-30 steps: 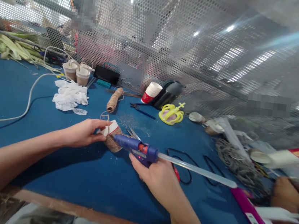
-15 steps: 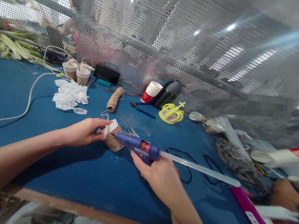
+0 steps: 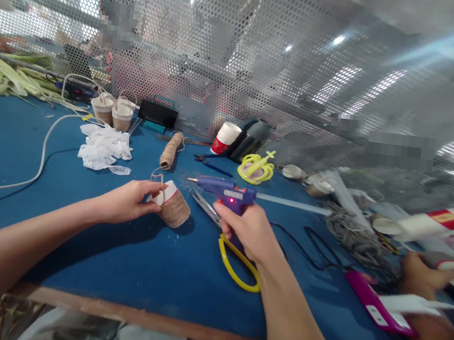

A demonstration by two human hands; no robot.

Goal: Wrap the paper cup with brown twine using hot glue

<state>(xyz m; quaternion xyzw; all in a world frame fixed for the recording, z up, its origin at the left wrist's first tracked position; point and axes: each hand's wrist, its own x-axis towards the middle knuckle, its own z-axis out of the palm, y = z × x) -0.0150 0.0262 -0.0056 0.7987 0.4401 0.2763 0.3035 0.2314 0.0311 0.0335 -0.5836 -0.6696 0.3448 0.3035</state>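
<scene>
In my left hand (image 3: 134,201) is a paper cup (image 3: 175,209), gripped at its white rim and tilted on its side. Brown twine is wound around the cup's body, and a strand runs from it to the twine roll (image 3: 170,151) behind. My right hand (image 3: 247,229) is wrapped around the handle of a blue hot glue gun (image 3: 224,189). The gun's nozzle points left, a short way from the cup, its red light is lit, and a long clear glue stick (image 3: 293,203) sticks out the back. Yellow-handled scissors (image 3: 235,270) lie partly under my right hand.
White cloth or gloves (image 3: 104,147), two twine-wrapped cups (image 3: 122,115), pliers (image 3: 215,164) and a yellow crown-shaped piece (image 3: 257,167) lie farther back. A purple power strip (image 3: 378,307) is at right, near another person's hand (image 3: 425,274). A white cable (image 3: 45,153) crosses the left side.
My right hand has drawn the glue gun back and up, away from the cup, uncovering the scissors. The left hand still grips the cup. At right, the other person's hand has moved.
</scene>
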